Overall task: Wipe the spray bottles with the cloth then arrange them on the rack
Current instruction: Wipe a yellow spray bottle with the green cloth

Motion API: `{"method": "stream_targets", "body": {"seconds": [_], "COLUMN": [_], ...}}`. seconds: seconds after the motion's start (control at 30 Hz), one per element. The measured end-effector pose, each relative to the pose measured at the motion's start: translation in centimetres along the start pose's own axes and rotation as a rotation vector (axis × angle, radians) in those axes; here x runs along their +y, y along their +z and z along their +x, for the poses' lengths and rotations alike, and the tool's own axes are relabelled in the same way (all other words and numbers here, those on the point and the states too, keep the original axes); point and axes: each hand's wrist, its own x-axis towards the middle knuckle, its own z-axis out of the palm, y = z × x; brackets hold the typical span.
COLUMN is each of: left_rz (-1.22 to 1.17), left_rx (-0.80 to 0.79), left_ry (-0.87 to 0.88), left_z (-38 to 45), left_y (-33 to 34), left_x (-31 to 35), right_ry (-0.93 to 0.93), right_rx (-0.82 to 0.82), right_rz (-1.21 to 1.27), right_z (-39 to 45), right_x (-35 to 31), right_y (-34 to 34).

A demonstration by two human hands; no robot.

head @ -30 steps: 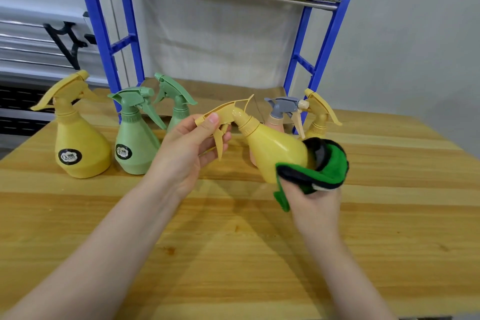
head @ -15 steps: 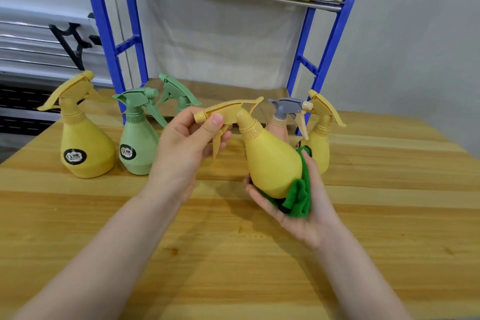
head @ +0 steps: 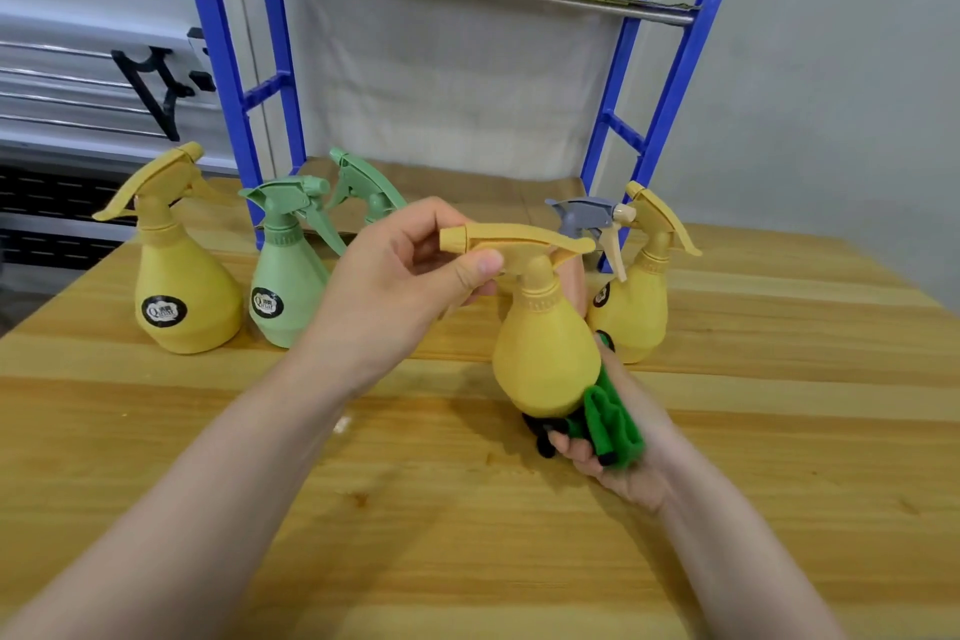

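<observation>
Behind held yellow bottle (head: 545,353) | pink bottle (head: 574,283) hidden | rack (head: 234,83) beyond

My left hand (head: 400,291) and right hand (head: 618,457) are both bare, with no gloves, rings or watch on what shows of them. My forearms are bare too: the left one runs in from the lower left corner of the frame, the right one from the lower right, and no sleeve or cuff reaches into the picture on either. My left thumbnail is short, trimmed and unpainted. My right hand's nails are hidden.
</observation>
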Motion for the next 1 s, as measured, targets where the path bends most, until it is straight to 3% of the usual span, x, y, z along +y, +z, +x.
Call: {"method": "stream_targets", "body": {"seconds": [0.23, 0.47, 0.57, 0.7, 0.87, 1.0], "left_rz": [0.105, 0.258, 0.289, 0.322, 0.395, 0.293], "left_rx": [0.034, 0.031, -0.023, -0.111, -0.151, -0.165], "left_ry": [0.045, 0.072, 0.034, 0.010, 0.057, -0.031], "left_z": [0.1, -0.1, -0.1, -0.2, -0.2, -0.5], "left_y": [-0.3, -1.5, -1.3, -0.5, -0.3, -0.6], "left_x": [0.3, 0.1, -0.5, -0.6, -0.8, -0.6], "right_ry": [-0.314, -0.707, -0.936, -1.125, -1.211, -1.194], "right_rx": [0.279, 0.432, 0.373, 0.178, 0.148, 0.094], "right_rz": [-0.402, -0.437, -0.567, -0.799, -1.169, -1.227], "right_z": [0.0, -2.1, -2.9, -3.4, -2.3, -1.9], "right_x": [-0.3, -1.0, -1.8, -3.3, -4.1, -4.4], "right_y": [-0.4, -1.9, -1.4, 0.4, 3.0, 3.4]}}
